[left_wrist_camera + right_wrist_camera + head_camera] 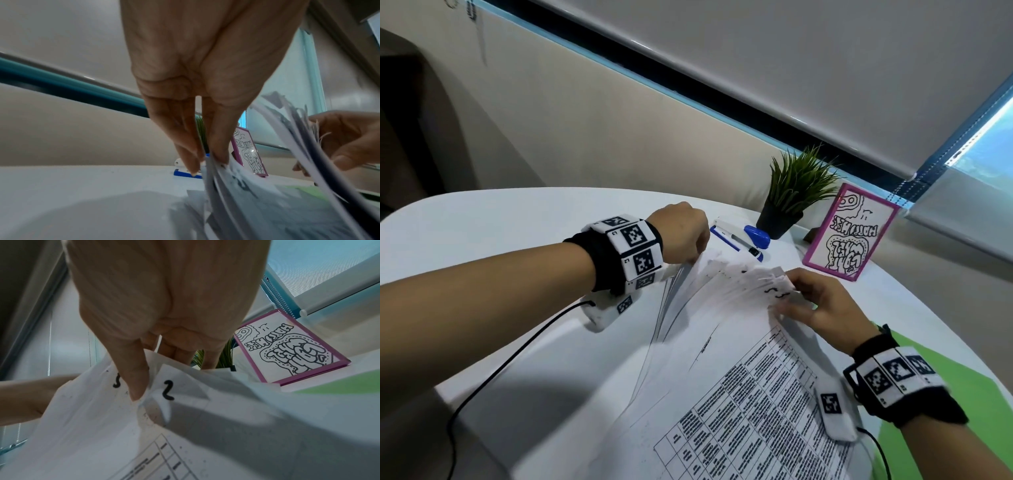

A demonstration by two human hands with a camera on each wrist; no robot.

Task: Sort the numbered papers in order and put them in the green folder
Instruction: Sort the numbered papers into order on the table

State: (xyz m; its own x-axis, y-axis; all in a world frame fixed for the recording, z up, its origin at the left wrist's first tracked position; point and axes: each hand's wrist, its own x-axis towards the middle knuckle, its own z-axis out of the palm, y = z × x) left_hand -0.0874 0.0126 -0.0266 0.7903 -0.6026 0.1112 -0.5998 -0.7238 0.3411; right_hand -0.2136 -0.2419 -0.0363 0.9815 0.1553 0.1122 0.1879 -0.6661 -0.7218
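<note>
Both hands working the numbered papers (pixel 722 342), fanned stack lying on white table (pixel 500 222), far corners lifted & spread.

L hand (pixel 681 233): fingers pointing down, thumb + fingertips (pixel 218 154) pinching far-left corner of a few sheets, lifting them off the fan. R hand (pixel 822 305): thumb (pixel 135 378) on top of the corners, other fingers behind, gripping the right part of the fan; thumb sitting between handwritten marks, one reading "2" (pixel 168 390), the other partly covered, can't tell which digit.

Green folder (pixel 928 383) lying flat under/right of stack, by R wrist; only a green strip showing. No sheets in it as far as visible.

Judgement: sorting step in progress, filing not begun.

Risks:
- fan held by corners only → loose sheets sliding out, order lost
- thumb hiding a number → misread, wrong slot
- L pinch taking 2+ sheets at once → one skipped
- stapler (pixel 739 236) just beyond the lifted corners, plant pot (pixel 779 219) & pink frame (pixel 849 233) near it → could get knocked w/ a wide sweep
- corners creasing under the grip
</note>
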